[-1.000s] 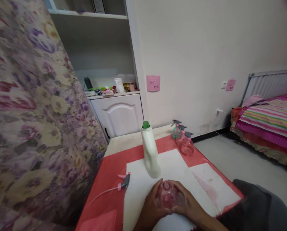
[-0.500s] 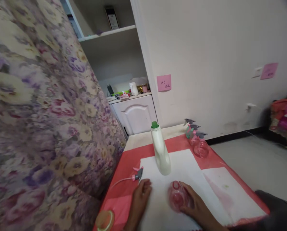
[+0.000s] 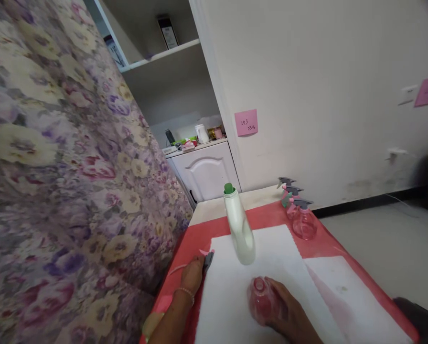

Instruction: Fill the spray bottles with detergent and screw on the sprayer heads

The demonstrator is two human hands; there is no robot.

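My right hand [image 3: 287, 310] is wrapped round a clear pink spray bottle [image 3: 261, 306] with no top on its neck, over the white sheet. My left hand [image 3: 193, 274] is closed at the collar of a grey and pink trigger spray head [image 3: 208, 260], which lies at the sheet's left edge. The head's thin pale tube [image 3: 177, 269] sticks out to the left, and my fingers hide part of it. Beyond both hands stands a tall pale green bottle [image 3: 240, 229] with a green piece [image 3: 229, 188] in its mouth.
Several spray bottles [image 3: 304, 224] with grey trigger heads stand in a row at the table's back right. A second, stained white sheet [image 3: 353, 286] lies at the right on the red cover [image 3: 196, 234]. My left forearm partly hides a round yellowish container [image 3: 151, 325]. A flowered curtain [image 3: 74, 215] hangs at the left.
My left hand has moved left and forward from the white sheet to the trigger spray head. My right hand keeps hold of the pink spray bottle. The view has shifted slightly.
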